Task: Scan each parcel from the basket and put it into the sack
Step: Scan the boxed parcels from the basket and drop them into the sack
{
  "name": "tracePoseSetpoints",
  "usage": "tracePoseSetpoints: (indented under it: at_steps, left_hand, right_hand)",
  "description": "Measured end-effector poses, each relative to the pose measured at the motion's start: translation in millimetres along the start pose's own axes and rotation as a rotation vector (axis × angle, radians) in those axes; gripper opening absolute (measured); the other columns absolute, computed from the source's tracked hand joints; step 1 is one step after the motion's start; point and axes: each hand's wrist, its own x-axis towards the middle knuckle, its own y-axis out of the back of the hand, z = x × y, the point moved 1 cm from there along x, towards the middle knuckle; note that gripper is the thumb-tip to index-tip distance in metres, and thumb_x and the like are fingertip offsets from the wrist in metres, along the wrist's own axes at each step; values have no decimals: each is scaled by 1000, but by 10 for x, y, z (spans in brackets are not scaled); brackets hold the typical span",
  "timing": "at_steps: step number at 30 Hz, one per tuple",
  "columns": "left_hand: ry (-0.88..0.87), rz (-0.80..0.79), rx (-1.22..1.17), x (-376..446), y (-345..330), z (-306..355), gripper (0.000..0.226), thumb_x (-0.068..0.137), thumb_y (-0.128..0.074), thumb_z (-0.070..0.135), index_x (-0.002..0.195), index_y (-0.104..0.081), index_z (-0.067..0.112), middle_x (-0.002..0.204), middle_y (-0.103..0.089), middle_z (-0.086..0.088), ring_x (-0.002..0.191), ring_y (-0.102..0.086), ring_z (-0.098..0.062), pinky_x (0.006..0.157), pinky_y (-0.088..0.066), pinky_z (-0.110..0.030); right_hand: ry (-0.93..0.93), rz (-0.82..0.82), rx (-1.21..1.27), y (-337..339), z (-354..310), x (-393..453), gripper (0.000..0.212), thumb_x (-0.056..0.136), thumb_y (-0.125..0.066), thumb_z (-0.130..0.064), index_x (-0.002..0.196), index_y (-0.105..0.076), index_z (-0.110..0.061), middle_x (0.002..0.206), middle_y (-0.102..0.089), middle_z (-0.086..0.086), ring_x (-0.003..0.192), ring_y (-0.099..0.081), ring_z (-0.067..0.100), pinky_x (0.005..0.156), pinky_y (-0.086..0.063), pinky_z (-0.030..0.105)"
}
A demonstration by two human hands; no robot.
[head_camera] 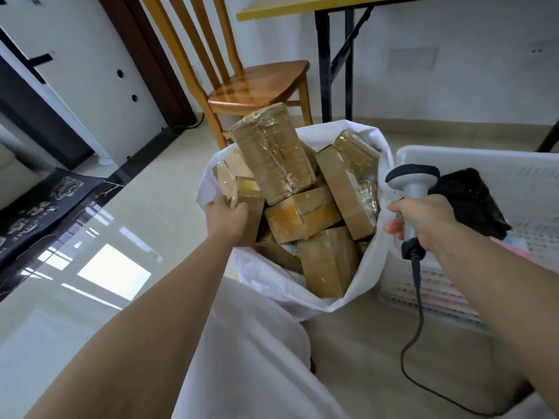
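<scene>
A white sack (272, 279) stands open on the floor, filled with several taped cardboard parcels. The tallest parcel (272, 152) sticks up at the back. My left hand (227, 219) grips a brown parcel (252, 207) at the sack's left rim. My right hand (423, 219) holds a grey barcode scanner (413, 179) by its handle, just right of the sack, with its black cable (419, 297) hanging down. The white plastic basket (484, 164) sits to the right, with a black parcel (472, 201) inside it behind the scanner.
A wooden chair (257, 86) stands behind the sack. A yellow-topped folding table (302, 7) with black legs is at the back right. A dark floor mat (45, 207) lies at the left. Glossy tiled floor spreads to the left of the sack.
</scene>
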Motion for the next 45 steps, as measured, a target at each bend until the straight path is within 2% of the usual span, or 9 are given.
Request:
tracePoseSetpoints:
  at_steps: [5,14,19,21,24,28,36,41,45]
  left_hand:
    - [229,-59,207,-138,-90,-175,53,84,-55,16,133,-42,-1,132,-38,-20,111,-53,-41,99,-48,-48]
    - [346,166,151,-458,-212,-382,50,88,-56,-4,134,-37,2,142,-31,-20,127,-39,-35,105,-39,-37]
    - [527,54,-240,-585,-239,-522,47,97,-54,20,138,-42,1,142,-46,-14,129,-48,-33,89,-46,-31]
    - [505,-112,-60,-601,-316,-600,55,96,-59,32,139,-42,3,138,-52,-9,121,-54,-26,92,-47,-29]
    - [633,-210,-352,-638,-414,-538,52,100,-47,33,142,-40,4,144,-48,-17,109,-56,-32,86,-53,-45]
    - [711,-297,-321,-599,-477,-544,48,101,-50,36,138,-42,7,133,-55,-20,115,-60,-40,75,-56,-40]
    - [677,-264,-65,-515,-410,-675,30,97,-59,27,83,-42,7,83,-64,-13,57,-61,-21,44,-42,-26]
    - [599,-268,-69,-394,-180,-561,26,96,-61,26,89,-50,4,81,-62,-12,86,-69,-28,76,-58,-32]
    - [538,-247,-109,-361,63,-407,27,96,-61,23,80,-47,5,74,-58,-9,72,-62,-23,80,-57,-32]
  right_hand:
    - [45,97,-141,-130,189,36,23,83,-73,-13,89,-66,8,79,-70,18,69,-67,28,76,-58,39]
    - [68,176,-297,-252,559,-1,30,85,-64,-5,113,-60,5,107,-65,22,99,-64,37,72,-49,36]
    - [23,113,-274,-352,678,-46,57,84,-75,-25,129,-51,2,123,-61,20,110,-61,36,77,-46,36]
    - [-14,105,-298,-402,704,-71,72,82,-77,-36,134,-45,2,125,-59,20,110,-61,36,78,-47,38]
    - [-55,97,-316,-496,727,-64,79,81,-76,-43,136,-42,2,124,-60,20,107,-63,36,73,-48,38]
    - [-85,110,-328,-619,771,-27,71,82,-75,-41,130,-44,0,122,-60,19,107,-63,35,75,-46,37]
    - [-54,173,-303,-598,824,93,31,90,-62,-13,116,-54,1,113,-63,20,103,-63,36,70,-41,33]
    - [-1,137,-203,-423,637,64,6,82,-62,-9,85,-57,-9,110,-67,20,101,-66,35,83,-57,41]
    - [8,231,-138,-273,480,-58,39,83,-68,-11,119,-57,0,110,-65,19,98,-66,37,84,-57,47]
